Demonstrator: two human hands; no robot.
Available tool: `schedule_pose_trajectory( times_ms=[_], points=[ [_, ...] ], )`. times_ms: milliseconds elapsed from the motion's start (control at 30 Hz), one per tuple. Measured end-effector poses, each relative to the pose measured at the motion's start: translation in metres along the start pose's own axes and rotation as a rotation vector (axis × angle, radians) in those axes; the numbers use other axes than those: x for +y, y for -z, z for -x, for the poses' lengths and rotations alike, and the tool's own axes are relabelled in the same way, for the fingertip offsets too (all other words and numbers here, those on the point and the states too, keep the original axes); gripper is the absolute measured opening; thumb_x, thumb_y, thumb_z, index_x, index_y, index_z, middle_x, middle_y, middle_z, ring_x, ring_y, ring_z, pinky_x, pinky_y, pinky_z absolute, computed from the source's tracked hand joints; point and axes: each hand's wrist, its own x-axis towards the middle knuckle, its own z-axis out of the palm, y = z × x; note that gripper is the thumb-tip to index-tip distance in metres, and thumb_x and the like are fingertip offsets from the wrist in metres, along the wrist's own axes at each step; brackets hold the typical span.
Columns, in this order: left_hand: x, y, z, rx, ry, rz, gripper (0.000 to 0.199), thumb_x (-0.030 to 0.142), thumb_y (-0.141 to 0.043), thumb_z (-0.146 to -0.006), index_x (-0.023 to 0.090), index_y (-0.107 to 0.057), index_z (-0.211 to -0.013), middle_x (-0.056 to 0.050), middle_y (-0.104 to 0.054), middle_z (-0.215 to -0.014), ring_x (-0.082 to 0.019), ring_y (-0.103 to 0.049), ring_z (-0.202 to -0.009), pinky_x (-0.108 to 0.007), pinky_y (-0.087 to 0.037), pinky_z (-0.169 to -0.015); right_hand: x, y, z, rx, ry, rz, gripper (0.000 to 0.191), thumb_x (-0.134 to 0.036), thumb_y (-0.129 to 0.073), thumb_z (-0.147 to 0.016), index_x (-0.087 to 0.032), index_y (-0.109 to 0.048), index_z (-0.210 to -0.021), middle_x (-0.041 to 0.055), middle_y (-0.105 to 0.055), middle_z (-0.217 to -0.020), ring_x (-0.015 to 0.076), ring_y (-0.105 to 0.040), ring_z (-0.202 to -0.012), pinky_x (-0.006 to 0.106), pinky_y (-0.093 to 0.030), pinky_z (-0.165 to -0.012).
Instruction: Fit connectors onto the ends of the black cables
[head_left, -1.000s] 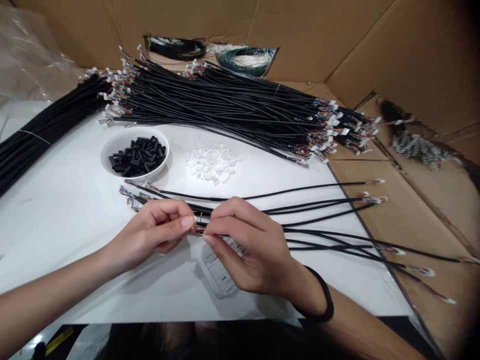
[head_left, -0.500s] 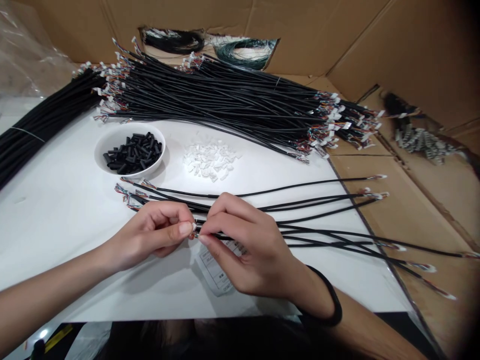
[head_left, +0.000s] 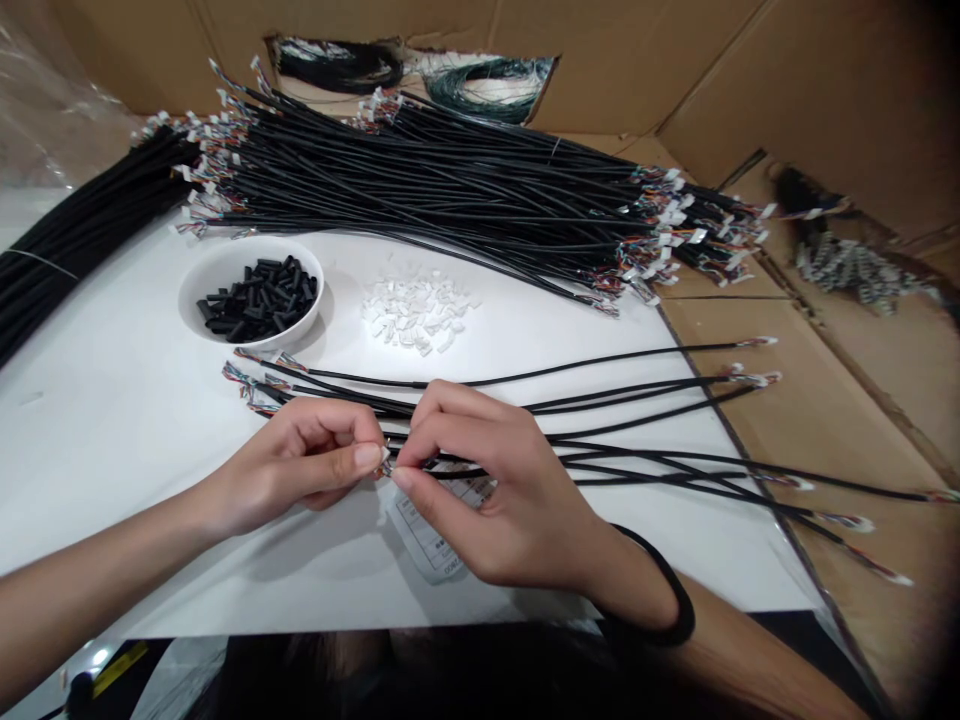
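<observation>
Fingertips (head_left: 367,456) on left hand (head_left: 296,470) and right hand (head_left: 487,490) pinched a tiny cable connector (head_left: 386,461); tugging risked snapping its thin wires (head_left: 390,470).

- Left hand (head_left: 292,470) and right hand (head_left: 502,500): bare, with slender fingers
- Fingernails (head_left: 367,456): short, rounded, glossy
- Thin black elastic band (head_left: 688,610): a loose loop around the right wrist (head_left: 630,585)
- Left forearm (head_left: 90,590) and right forearm (head_left: 757,670): bare as far as the view shows
- Dark hair (head_left: 352,665): blurred strands along the view's lower edge, apparently the person's own
</observation>
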Motion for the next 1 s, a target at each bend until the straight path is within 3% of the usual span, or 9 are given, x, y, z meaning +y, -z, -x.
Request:
schedule_pose_trajectory(
  times_ms=[800,1000],
  points=[
    [0.0075,-0.0031,0.0028,0.024,0.022,-0.089,0.030,0.032,-0.059,-0.091,0.013,-0.057,-0.069,0.007,-0.035,-0.047,-0.003,-0.024,-0.040,-0.015,-0.014,-0.037,-0.0008,-0.0004,-0.0005,0.000,-0.017,0.016,0.013,-0.004,-0.057,-0.077,-0.014,-0.059,-0.070,0.0016,-0.054,-0.071,0.0118,-0.052,-0.067,0.023,-0.042,-0.058],
    [0.0100,-0.0074,0.0037,0.096,0.042,-0.100,0.034,0.037,-0.062,-0.088,0.013,-0.055,-0.065,0.007,-0.036,-0.046,-0.003,-0.024,-0.041,-0.016,-0.013,-0.038,-0.0015,0.0004,-0.0007,0.005,-0.010,0.014,0.011,-0.004,-0.059,-0.077,-0.011,-0.060,-0.068,0.0026,-0.055,-0.069,0.0113,-0.051,-0.066,0.023,-0.041,-0.059]
  ],
)
